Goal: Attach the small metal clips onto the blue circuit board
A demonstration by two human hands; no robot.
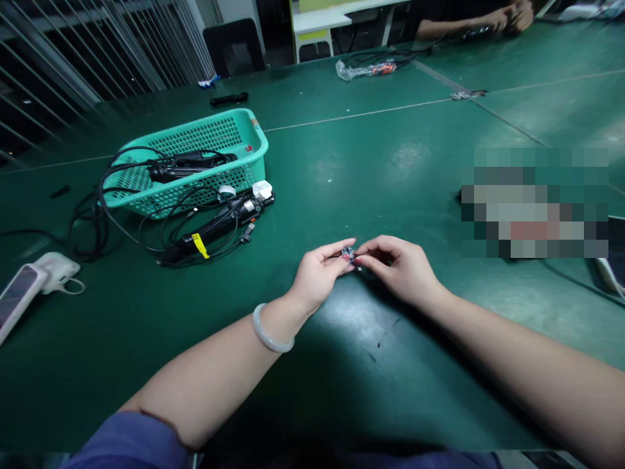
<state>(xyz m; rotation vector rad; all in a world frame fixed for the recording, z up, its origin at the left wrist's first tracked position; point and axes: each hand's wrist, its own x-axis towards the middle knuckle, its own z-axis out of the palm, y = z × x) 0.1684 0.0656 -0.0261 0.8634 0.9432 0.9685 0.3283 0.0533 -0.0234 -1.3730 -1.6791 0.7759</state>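
Just over the green table (303, 365), a small grey-and-dark part (347, 251) sits between the fingertips of my left hand (317, 272), which is closed on it. It looks metallic with fine detail, but its kind cannot be made out. From the right, my right hand (405, 266) pinches at the edge of the same part, thumb against index finger. Whether a second, smaller piece is in that pinch is hidden. A pale bangle (267, 331) circles my left wrist.
Left of my hands lies a black corded tool (215, 229) with a yellow tag, beside a turquoise basket (256, 170) holding another black device. A phone (22, 296) with a white attachment lies far left. A pixelated object (532, 215) is at right. Another person's hands (508, 19) are at back right.
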